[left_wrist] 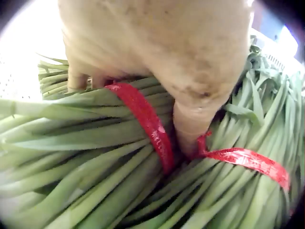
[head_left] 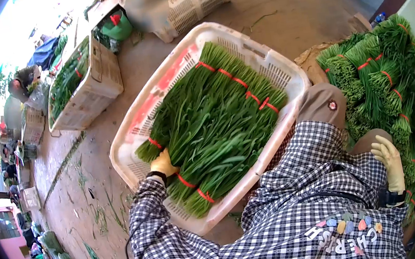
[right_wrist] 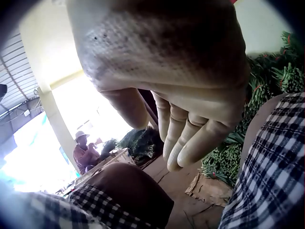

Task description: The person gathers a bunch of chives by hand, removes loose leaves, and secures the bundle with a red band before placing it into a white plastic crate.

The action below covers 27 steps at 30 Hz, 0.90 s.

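Note:
A white crate (head_left: pixel 129 113) holds green leafy bundles (head_left: pixel 207 124) tied with red bands. At the crate's near left side, my gloved left hand (head_left: pixel 163 164) grips one bundle. In the left wrist view the left hand (left_wrist: pixel 157 47) has its thumb down between two banded bundles, its other fingers on the far side of the left bundle (left_wrist: pixel 81 143); their tips are partly hidden. My gloved right hand (head_left: pixel 390 162) is held up beside the knee and a pile of bundles (head_left: pixel 367 71), holding nothing. The right wrist view shows the right hand (right_wrist: pixel 176 95) with relaxed, slightly bent fingers.
Another crate of greens (head_left: pixel 101 80) stands at the upper left, with a green bucket (head_left: pixel 118 28) beyond it. A further white crate (head_left: pixel 196 2) is at the top. Loose leaves lie on the floor (head_left: pixel 78 199). A person in a hat (right_wrist: pixel 85 151) sits beyond the knee.

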Each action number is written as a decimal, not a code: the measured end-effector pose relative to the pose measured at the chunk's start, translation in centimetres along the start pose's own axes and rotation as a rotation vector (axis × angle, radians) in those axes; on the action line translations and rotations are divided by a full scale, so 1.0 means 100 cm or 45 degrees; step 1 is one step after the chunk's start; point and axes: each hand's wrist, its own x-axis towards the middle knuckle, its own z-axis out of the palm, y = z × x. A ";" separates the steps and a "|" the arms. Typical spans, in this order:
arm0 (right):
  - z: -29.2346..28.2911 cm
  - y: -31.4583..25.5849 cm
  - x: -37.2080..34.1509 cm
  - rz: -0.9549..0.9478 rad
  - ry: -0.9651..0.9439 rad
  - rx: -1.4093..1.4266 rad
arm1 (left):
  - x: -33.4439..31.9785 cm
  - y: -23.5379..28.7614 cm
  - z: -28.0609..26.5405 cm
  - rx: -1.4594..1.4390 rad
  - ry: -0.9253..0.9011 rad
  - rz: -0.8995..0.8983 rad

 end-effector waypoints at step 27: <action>-0.024 0.433 -0.183 1.449 0.677 0.125 | -0.225 0.550 -0.161 -0.484 -0.159 1.857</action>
